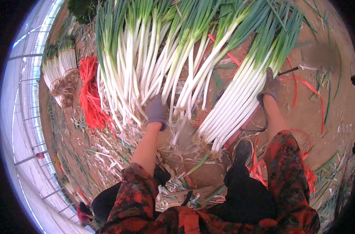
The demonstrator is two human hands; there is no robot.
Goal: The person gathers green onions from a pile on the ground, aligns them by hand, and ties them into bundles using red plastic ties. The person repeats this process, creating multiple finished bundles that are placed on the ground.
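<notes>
My left hand (pixel 155 108), in a grey glove, reaches in among the white lower stalks of a spread of loose long green onions (pixel 133 64). Its fingers are partly hidden by the stalks, so their grip is unclear. On the right, my right hand (pixel 270 84), also gloved, lies along the right side of a row of long green onions (pixel 238 93) laid close together, one finger pointing up the stalks. The roots of this row point down towards my feet, its green leaves away. A bent dark metal rod (pixel 265 117) passes by my right wrist.
Tied bundles of green onions (pixel 67 57) and a heap of red plastic ties (pixel 91 93) lie at the left. More red ties (pixel 319 96) trail over the soil at the right. Peeled leaves (pixel 110 161) litter the ground. My right shoe (pixel 243 150) is near the roots.
</notes>
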